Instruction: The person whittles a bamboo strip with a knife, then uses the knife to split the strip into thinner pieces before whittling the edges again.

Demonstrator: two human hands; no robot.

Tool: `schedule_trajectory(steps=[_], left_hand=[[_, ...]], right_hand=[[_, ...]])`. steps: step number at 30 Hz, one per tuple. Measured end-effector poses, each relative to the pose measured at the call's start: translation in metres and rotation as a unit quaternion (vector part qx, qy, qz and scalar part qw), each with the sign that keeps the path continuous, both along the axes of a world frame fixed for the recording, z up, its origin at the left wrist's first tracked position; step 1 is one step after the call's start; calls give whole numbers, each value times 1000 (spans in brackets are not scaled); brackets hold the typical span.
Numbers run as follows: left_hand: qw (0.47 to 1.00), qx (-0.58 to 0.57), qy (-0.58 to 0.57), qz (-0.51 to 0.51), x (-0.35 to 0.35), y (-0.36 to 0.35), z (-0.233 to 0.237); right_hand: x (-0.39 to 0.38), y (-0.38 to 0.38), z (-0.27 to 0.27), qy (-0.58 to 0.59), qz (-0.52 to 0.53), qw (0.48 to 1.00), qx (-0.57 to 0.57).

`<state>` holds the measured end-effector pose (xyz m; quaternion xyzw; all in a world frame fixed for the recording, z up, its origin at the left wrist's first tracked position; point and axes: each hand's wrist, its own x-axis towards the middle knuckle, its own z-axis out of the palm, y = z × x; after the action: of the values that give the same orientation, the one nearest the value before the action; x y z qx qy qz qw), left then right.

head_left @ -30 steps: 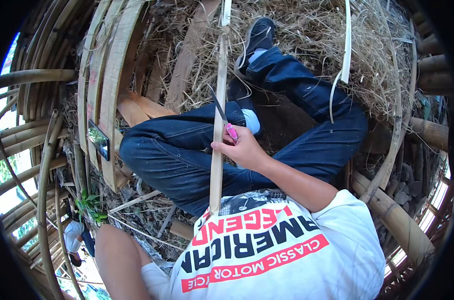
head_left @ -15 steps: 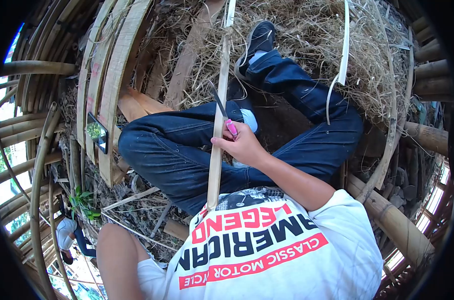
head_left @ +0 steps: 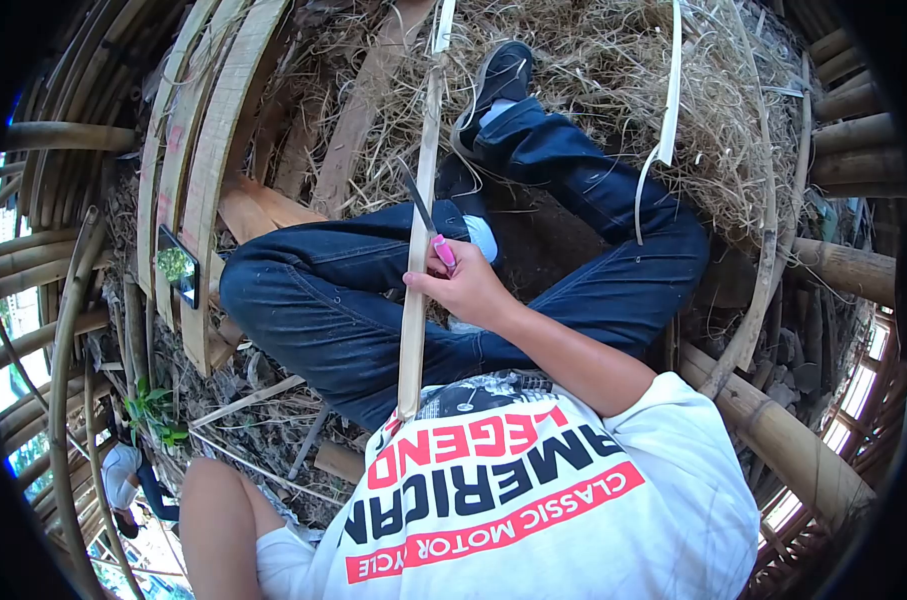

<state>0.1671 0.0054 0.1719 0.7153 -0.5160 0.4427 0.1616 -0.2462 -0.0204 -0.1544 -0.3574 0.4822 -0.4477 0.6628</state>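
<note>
My right hand (head_left: 458, 285) is closed around the pink handle of a knife (head_left: 443, 252). Its narrow dark blade points up and away from me, lying close along a long pale bamboo strip (head_left: 415, 325). My thumb presses against this strip, which runs from the front of my shirt, over my crossed legs, to the far edge of the view. My left forearm (head_left: 228, 520) drops out at the lower left, so my left hand is not in view.
Wooden planks (head_left: 198, 200) lie at the left, with a phone (head_left: 177, 265) propped against them. Dry straw (head_left: 593, 80) and a loose pale strip (head_left: 671, 90) lie ahead. Bamboo poles (head_left: 783, 440) stand close on both sides. Another person (head_left: 123, 475) is at the lower left.
The whole view has shifted a little, so everything sits slightly further left. My right hand keeps its hold on the knife against the strip, with almost no other movement.
</note>
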Motion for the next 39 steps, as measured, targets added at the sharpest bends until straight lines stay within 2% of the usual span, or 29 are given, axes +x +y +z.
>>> schedule_trajectory(steps=[3,5,6,7,8,9,10,11,12,13,15,17,19,21,23,24,25,27,28,29,30,32,33,34,35,37,39], left_hand=[[999,-33,-11,-10,1,-8,-3],[1000,-16,3,23,-4,-14,-29],[995,42,21,94,-3,-17,-48],[966,164,40,193,-5,-15,-80],[879,365,51,302,-15,-9,-124],[821,490,114,270,-28,2,-151],[824,493,248,128,-32,15,-156],[795,478,373,-18,-49,32,-165],[788,428,437,-74,-75,29,-161],[757,443,480,-36,-101,24,-150],[717,501,472,-105,-132,19,-139],[689,486,532,-81,-155,17,-149],[555,576,586,-131,-176,11,-163],[392,596,697,-76,-190,18,-202],[252,563,767,-176,-204,34,-243],[183,585,777,-145,-212,34,-249],[204,590,765,-162,-222,37,-255],[152,501,841,-136,-231,45,-261],[154,501,841,-135,-231,45,-260],[95,458,877,-114,-231,45,-259],[34,410,907,-92,-231,45,-258],[39,412,906,-85,-233,42,-252],[43,417,904,-79,-233,41,-250],[15,424,902,-84,-231,38,-250],[14,424,901,-85,-231,38,-248],[54,467,871,-139,-232,38,-246],[70,470,869,-136,-236,40,-247]], right_hand=[[-1,1,-4,6,3,1000,0],[-1,-1,0,7,-5,1000,4],[-2,-2,4,0,-9,1000,2],[-3,-1,4,-7,-5,1000,-2],[-3,-1,4,9,-2,1000,2],[-3,-1,2,25,-1,1000,5],[-3,0,-3,40,-4,999,-16],[0,3,-12,14,-21,999,-22],[-1,2,0,20,-18,1000,1],[-2,0,12,27,-9,999,22],[0,-1,4,41,-1,999,7],[4,-3,2,12,-9,1000,22],[5,-1,5,4,-24,999,29],[4,-1,8,34,-24,999,11],[3,-1,9,34,-31,999,-5],[4,-1,8,22,-31,999,-6],[3,-1,8,9,-30,999,-7],[-6,-1,12,16,-18,999,-23],[-12,1,16,76,24,997,-17],[-17,2,21,135,66,989,-12],[-22,3,31,135,68,988,-13],[-30,10,52,274,195,933,-126],[-29,15,55,274,197,933,-125],[-28,19,58,294,214,916,-167],[-27,21,60,314,230,897,-209],[-29,19,54,342,231,886,-212],[-36,12,48,380,222,884,-159]])
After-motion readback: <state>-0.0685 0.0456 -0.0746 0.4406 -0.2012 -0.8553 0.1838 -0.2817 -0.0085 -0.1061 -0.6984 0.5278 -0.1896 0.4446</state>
